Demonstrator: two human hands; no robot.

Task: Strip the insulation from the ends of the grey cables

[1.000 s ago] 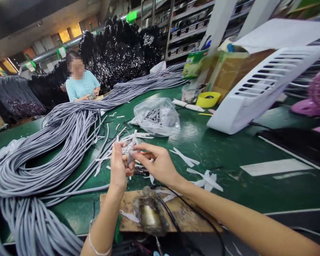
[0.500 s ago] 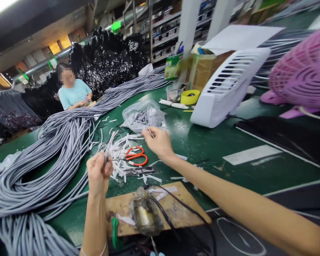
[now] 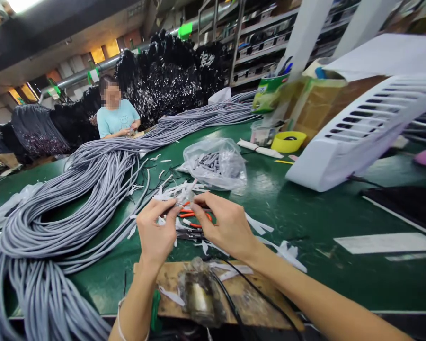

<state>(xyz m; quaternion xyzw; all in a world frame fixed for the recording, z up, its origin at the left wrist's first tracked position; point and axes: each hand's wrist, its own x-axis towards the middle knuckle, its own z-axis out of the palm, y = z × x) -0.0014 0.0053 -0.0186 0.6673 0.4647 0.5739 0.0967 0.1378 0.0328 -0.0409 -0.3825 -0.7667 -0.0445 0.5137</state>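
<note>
The right hand (image 3: 229,226) is coming back from the plastic bag (image 3: 215,163) to meet the left hand (image 3: 156,235); both are pinching a small grey piece (image 3: 185,207) between them, above the orange scissors (image 3: 199,214).

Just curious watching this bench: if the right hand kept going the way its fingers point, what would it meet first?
Probably the fingertips of the left hand, opposite the right hand; orange-handled scissors lie beneath the gap, but depth is unclear.
</note>
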